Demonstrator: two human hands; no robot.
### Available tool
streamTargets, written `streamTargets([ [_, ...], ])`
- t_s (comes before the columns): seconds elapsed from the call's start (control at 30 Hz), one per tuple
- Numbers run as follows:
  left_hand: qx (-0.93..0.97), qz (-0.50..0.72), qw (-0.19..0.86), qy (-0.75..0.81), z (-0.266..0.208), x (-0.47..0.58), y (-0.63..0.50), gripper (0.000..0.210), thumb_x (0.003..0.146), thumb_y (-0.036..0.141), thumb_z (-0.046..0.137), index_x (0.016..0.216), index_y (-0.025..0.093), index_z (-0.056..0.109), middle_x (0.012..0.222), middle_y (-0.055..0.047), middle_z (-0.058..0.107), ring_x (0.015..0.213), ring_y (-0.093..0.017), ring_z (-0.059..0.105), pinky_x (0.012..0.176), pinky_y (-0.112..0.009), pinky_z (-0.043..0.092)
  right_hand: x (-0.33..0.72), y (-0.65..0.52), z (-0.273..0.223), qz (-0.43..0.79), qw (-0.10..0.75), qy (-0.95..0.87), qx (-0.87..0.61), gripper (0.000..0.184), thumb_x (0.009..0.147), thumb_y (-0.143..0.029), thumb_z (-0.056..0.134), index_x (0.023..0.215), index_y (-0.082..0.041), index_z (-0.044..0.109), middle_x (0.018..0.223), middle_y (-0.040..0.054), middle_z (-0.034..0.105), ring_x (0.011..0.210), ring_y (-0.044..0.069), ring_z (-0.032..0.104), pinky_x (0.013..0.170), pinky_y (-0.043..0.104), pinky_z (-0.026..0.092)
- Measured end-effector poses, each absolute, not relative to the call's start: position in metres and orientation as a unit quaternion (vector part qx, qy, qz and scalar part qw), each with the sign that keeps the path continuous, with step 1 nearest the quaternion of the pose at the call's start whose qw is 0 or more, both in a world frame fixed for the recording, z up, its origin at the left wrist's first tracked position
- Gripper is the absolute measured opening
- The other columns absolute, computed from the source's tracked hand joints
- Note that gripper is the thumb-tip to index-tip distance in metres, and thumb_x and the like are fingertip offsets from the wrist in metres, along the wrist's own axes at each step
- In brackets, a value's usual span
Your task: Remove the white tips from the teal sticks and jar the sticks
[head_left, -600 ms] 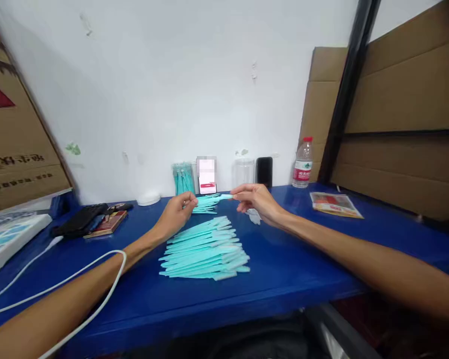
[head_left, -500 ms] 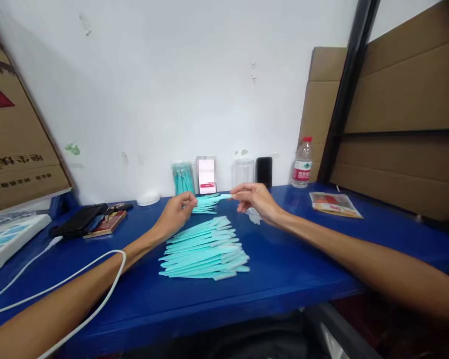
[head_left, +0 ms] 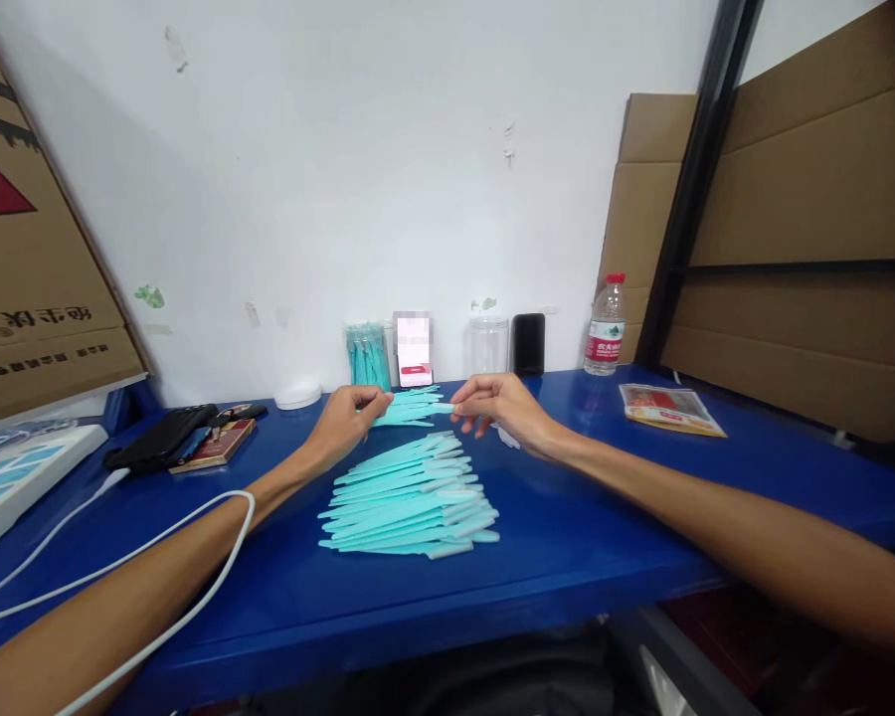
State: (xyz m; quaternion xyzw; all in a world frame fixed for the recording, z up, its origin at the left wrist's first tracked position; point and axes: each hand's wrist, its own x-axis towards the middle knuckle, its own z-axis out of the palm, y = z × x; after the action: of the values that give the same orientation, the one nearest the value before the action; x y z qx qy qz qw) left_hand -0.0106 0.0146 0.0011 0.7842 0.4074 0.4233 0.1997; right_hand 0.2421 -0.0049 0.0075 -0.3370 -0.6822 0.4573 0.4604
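While the dark space (head_left: 484, 686) under the blue table (head_left: 559, 537) is hard to make out, the near pile (head_left: 410, 502) of turquoise sticks lies plainly on the table before you. A white cable (head_left: 249, 517) crosses your left forearm, and the picture's edge cuts it off. Your left hand (head_left: 349, 420) has its thumb and fingers together at the far pile (head_left: 409, 410), covering part of these sticks; whether it grasps one, I cannot tell. Your right hand (head_left: 503, 408) pinches the end of one turquoise stick (head_left: 443, 409), whose other end is lost against the far pile. Behind this hand a whitish scrap (head_left: 508, 438) is partly hidden. The print on the packet (head_left: 671, 410), at right, is too small to read. Near the wall, a jar (head_left: 368, 356) is filled with sticks, and beside it a phone (head_left: 416, 348) shows a red bar on its partly blurred screen. The bottle (head_left: 605, 328) carries a red and white label with small Chinese characters. The left carton (head_left: 52, 259), cut off, bears black characters, difficult to read.
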Motion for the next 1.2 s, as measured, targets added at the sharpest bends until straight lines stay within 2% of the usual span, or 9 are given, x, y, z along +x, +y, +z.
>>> streamTargets([
  [0.13,0.751,0.467,0.216,0.414,0.002,-0.015,0.017,0.040,0.088,0.045,0.050,0.060,0.016,0.053,0.050,0.004,0.040,0.045,-0.008,0.041,0.043,-0.020,0.034,0.238,-0.014,0.009,0.442,0.465,-0.700,-0.313,0.010,0.067,-0.019,0.066,0.075,-0.013,0.063,0.068,0.0050,0.068,0.055,0.013,0.062,0.047,0.024,0.046],
  [0.33,0.720,0.539,0.183,0.398,0.006,-0.022,0.018,0.038,0.089,0.040,0.051,0.059,0.017,0.053,0.042,0.006,0.040,0.038,-0.007,0.039,0.042,-0.021,0.031,0.235,-0.023,0.004,0.402,0.474,-0.744,-0.245,0.005,0.068,-0.015,0.063,0.073,-0.014,0.062,0.063,0.0010,0.063,0.054,0.013,0.060,0.046,0.024,0.046],
  [0.47,0.716,0.542,0.175,0.403,0.006,-0.022,0.019,0.038,0.088,0.039,0.051,0.058,0.017,0.053,0.041,0.006,0.040,0.037,-0.008,0.039,0.041,-0.022,0.030,0.233,-0.032,0.004,0.386,0.469,-0.759,-0.235,0.003,0.070,-0.014,0.061,0.073,-0.015,0.060,0.063,0.0001,0.062,0.054,0.012,0.060,0.048,0.023,0.046],
  [0.67,0.732,0.507,0.151,0.430,0.001,-0.025,0.025,0.038,0.088,0.042,0.050,0.059,0.017,0.053,0.042,0.006,0.041,0.038,-0.008,0.039,0.043,-0.022,0.030,0.233,-0.035,0.005,0.243,0.409,-0.852,-0.219,0.007,0.072,-0.010,0.059,0.072,-0.015,0.063,0.070,0.0003,0.065,0.063,0.010,0.058,0.056,0.021,0.044],
  [0.83,0.749,0.469,0.088,0.460,0.000,-0.029,0.027,0.038,0.089,0.043,0.046,0.062,0.017,0.053,0.047,0.005,0.042,0.043,-0.009,0.041,0.047,-0.023,0.031,0.233,-0.035,0.005,0.186,0.351,-0.894,-0.205,0.017,0.069,-0.004,0.054,0.075,-0.016,0.065,0.073,-0.0004,0.067,0.062,0.009,0.055,0.057,0.021,0.043],
  [0.93,0.784,0.412,0.024,0.464,-0.001,-0.031,0.028,0.034,0.089,0.039,0.045,0.066,0.018,0.055,0.053,0.004,0.045,0.050,-0.011,0.043,0.051,-0.023,0.032,0.232,-0.035,0.006,0.163,0.352,-0.898,-0.210,0.018,0.071,-0.005,0.052,0.076,-0.016,0.065,0.073,-0.0005,0.066,0.062,0.009,0.054,0.060,0.022,0.043],
  [1.03,0.814,0.334,-0.033,0.475,-0.003,-0.034,0.032,0.023,0.087,0.035,0.048,0.077,0.019,0.060,0.064,0.001,0.056,0.060,-0.013,0.050,0.057,-0.025,0.035,0.236,-0.030,0.007,0.134,0.372,-0.889,-0.232,0.017,0.074,-0.008,0.051,0.077,-0.017,0.065,0.072,-0.0008,0.065,0.063,0.010,0.055,0.060,0.022,0.042],
  [1.2,0.843,0.234,-0.072,0.479,-0.009,-0.042,0.042,0.018,0.083,0.031,0.052,0.089,0.020,0.065,0.085,-0.005,0.064,0.080,-0.020,0.057,0.069,-0.030,0.042,0.256,-0.006,0.013,-0.005,0.390,-0.857,-0.338,0.019,0.076,-0.012,0.051,0.086,-0.018,0.066,0.074,0.0021,0.065,0.068,0.014,0.056,0.063,0.026,0.038],
])
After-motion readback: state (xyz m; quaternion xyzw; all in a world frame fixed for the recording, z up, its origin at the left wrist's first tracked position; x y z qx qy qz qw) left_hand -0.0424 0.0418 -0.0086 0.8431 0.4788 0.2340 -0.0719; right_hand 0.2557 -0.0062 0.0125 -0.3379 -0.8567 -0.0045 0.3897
